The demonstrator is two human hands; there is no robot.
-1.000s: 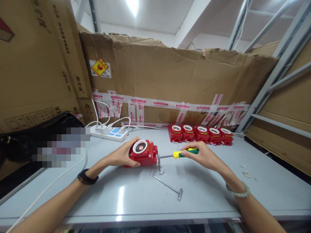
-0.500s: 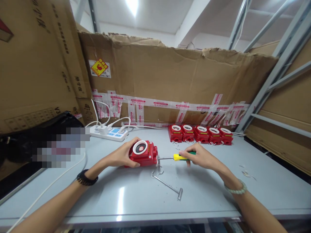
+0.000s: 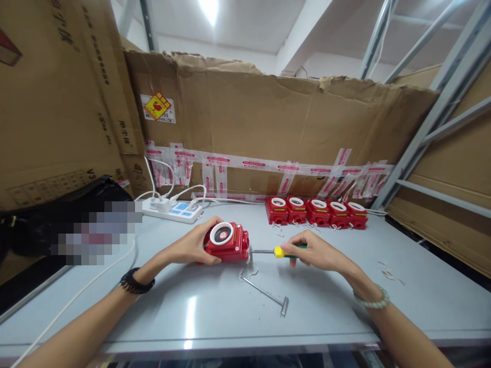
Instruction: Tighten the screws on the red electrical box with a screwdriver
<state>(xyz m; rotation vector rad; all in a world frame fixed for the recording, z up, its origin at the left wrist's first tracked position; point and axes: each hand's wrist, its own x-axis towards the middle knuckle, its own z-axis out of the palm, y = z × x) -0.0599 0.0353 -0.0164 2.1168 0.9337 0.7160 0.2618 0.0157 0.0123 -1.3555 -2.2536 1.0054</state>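
Observation:
A red box-shaped device [image 3: 227,242] with a round white-ringed face lies on the grey table [image 3: 215,312]. My left hand [image 3: 192,246] grips its left side, fingers curled over the top and bottom edges. My right hand [image 3: 312,250] is closed round the green and yellow handle of a screwdriver [image 3: 282,251]. The screwdriver lies level, and its metal tip meets the device's right side. A bent metal hook tool [image 3: 264,291] lies loose on the table just in front of the device.
Several matching red devices [image 3: 316,211] stand in a row at the back right. A white power strip [image 3: 172,210] with plugged cables sits back left beside a dark bag [image 3: 49,214]. Taped cardboard walls [image 3: 268,122] ring the table, and metal shelving [image 3: 433,117] rises at right.
My right hand has rolled over the screwdriver handle, its fingers now on top and hiding more of the green grip. The red device and my left hand have stayed put.

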